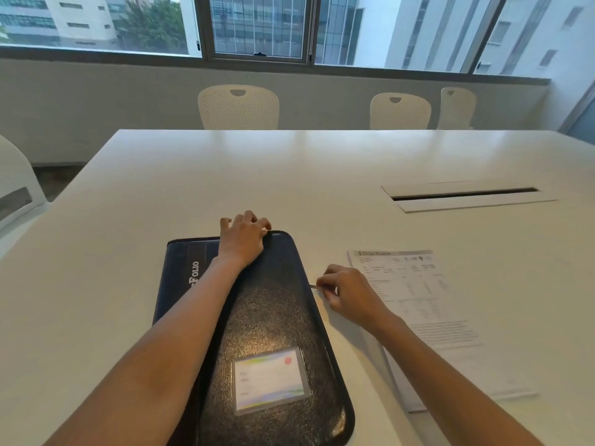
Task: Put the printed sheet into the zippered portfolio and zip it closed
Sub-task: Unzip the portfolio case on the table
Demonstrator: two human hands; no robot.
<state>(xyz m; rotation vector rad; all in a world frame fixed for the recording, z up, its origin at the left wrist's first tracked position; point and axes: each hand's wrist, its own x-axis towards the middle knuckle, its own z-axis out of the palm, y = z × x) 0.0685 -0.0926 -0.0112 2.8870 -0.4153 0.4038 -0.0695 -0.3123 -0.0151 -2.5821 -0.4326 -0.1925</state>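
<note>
A black zippered portfolio [277, 313] lies flat on the white table [225, 175] in front of me, with a clear card pocket [269, 379] on its cover. My left hand [242, 239] presses down on its far edge, fingers spread over the rim. My right hand [346, 292] pinches the small metal zipper pull [313, 286] at the portfolio's right edge, about midway along. The printed sheet [418, 294] rests on the table to the right, partly under my right forearm.
A cable slot with a white lid [467, 196] is set into the table at the far right. White chairs [238, 107] stand along the far side and one [16, 188] at the left. Windows run across the back wall.
</note>
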